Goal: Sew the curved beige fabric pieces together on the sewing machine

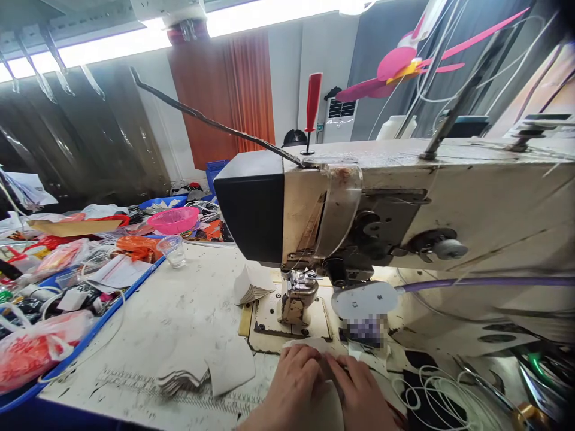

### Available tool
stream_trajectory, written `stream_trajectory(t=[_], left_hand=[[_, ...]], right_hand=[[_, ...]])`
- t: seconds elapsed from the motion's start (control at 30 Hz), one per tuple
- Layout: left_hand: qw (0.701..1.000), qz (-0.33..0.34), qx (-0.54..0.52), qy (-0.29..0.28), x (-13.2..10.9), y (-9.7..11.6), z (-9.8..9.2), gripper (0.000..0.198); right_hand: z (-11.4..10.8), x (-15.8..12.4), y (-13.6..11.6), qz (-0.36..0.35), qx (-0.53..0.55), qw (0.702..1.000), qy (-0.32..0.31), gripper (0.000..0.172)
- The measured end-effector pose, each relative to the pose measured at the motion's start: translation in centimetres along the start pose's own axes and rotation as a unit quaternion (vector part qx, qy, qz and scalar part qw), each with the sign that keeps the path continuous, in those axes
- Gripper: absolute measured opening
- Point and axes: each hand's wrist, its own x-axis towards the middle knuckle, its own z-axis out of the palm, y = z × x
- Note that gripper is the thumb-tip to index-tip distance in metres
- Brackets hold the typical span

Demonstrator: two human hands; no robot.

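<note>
My left hand [294,386] and my right hand [362,389] are side by side just in front of the sewing machine [251,164]. Their fingers are bent and pinch a white fabric piece [330,404] between them; part of it is hidden under the fingers. The presser foot and needle area [300,296] lies right beyond my fingertips. Left of my hands rests a fanned stack of white fabric pieces [182,368], with a single loose piece [231,365] against it. A folded bundle of similar pieces [252,282] stands behind the needle plate [321,317].
A blue-edged tray [130,293] full of bags and odds and ends fills the left side. A clear plastic cup [174,251] stands beside it. Coiled white cord [431,389] and metal tools lie at right. A red screwdriver [313,105] stands on the machine, near a pink fan [395,66].
</note>
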Motion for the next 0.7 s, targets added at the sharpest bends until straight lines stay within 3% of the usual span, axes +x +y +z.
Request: stream_trajectory(t=[0.17,0.3,0.4,0.47,0.53,0.63,0.7], left_hand=[[1.0,0.001,0.028,-0.014,0.4,0.6,-0.6,0.007],[1.0,0.011,0.022,-0.008,0.3,0.5,-0.3,0.007],[1.0,0.005,-0.003,-0.006,0.2,0.2,-0.1,0.011],[0.999,0.001,-0.037,0.018,0.3,0.1,-0.7,0.012],[0.994,0.0,-0.083,0.077,0.6,0.3,-1.9,0.012],[0.977,-0.022,-0.13,0.165,0.9,0.8,-4.6,0.011],[0.971,-0.065,-0.147,0.179,1.0,1.3,-6.0,0.01]], right_hand=[[-0.7,-0.3,-0.4,-0.004,-0.002,1.0,0.01,0.045],[0.0,-0.9,-1.2,0.069,0.138,0.988,0.027,0.029],[0.4,-0.9,-1.8,0.174,0.294,0.94,-0.018,0.029],[0.2,-0.5,-2.2,0.233,0.367,0.9,-0.031,0.04],[-0.5,0.2,-2.7,0.266,0.418,0.868,-0.032,0.049],[-2.6,1.6,-3.7,0.293,0.487,0.823,-0.028,0.04],[-4.4,2.6,-4.5,0.355,0.535,0.767,-0.004,0.038]])
